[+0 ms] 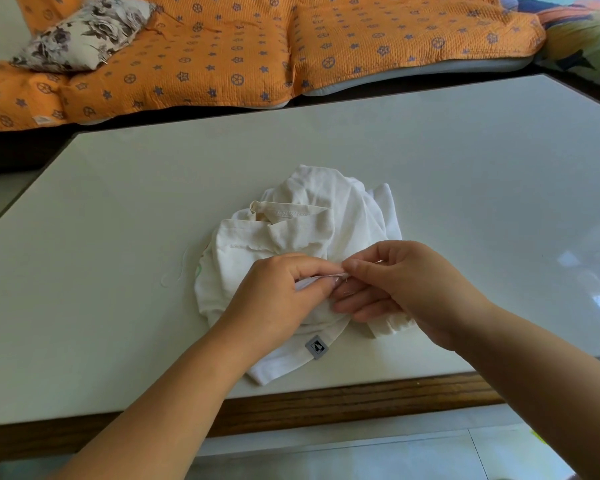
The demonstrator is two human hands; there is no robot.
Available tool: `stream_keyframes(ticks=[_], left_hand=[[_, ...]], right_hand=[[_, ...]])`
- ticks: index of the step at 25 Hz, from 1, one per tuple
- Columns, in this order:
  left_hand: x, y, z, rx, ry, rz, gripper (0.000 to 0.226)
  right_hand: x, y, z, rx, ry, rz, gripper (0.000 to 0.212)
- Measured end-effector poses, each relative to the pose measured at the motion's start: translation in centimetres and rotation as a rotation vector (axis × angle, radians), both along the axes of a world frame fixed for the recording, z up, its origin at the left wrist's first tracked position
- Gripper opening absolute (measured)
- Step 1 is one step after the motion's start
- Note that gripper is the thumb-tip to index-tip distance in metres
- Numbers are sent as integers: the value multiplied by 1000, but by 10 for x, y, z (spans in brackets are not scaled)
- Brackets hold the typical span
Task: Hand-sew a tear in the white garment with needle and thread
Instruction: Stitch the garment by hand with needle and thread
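The left hand (278, 289) and right hand (406, 285) meet on the bunched garment (312, 216), both pinching one raised fold. No needle can be made out. Thread (179, 271) trails left of the left hand. Stitching seems under way, but the tear is hidden.

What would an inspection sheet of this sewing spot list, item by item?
Surface: pale glossy table, wood-edged at the near side.
Job's things: white garment crumpled at centre, grey label on its hem; loose thread on the table to its left; needle too small to make out.
Clutter: nothing seen.
Grippers: none, only hands; left hand pinches a garment fold, right hand pinches the fold's end.
Cables: nothing seen.
Surroundings: orange patterned cushions and a floral pillow behind the table; tiled floor below.
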State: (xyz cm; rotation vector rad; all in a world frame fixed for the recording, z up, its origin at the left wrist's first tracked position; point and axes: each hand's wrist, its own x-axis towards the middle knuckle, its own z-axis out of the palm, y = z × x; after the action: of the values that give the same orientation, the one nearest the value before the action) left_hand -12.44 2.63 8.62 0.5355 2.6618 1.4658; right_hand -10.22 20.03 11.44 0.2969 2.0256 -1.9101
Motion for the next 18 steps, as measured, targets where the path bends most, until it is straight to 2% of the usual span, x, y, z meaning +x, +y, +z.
stream_keyframes(ticks=[3,5,6,10,13,15,18], left_hand=[[-2,-2,-1,-9,-22,-1,18],[-1,-2,0,-40,-40,-4,17],[-1,-2,1,-50,-57,-10,17],[0,-2,4,-25,-128,-33,20],[0,-1,5,27,-167,-49,15],[1,-1,5,52,-175,-62,16],[1,-1,6,80,-192,-72,19]], right_hand=[[-5,4,-1,272,67,-88,17],[-11,11,0,357,117,-172,19],[-15,14,2,291,129,-207,20],[-25,23,12,-404,17,-246,21],[-29,28,17,-769,-49,-309,18],[-32,34,21,-888,-35,-375,15],[-36,44,26,-946,14,-456,15]])
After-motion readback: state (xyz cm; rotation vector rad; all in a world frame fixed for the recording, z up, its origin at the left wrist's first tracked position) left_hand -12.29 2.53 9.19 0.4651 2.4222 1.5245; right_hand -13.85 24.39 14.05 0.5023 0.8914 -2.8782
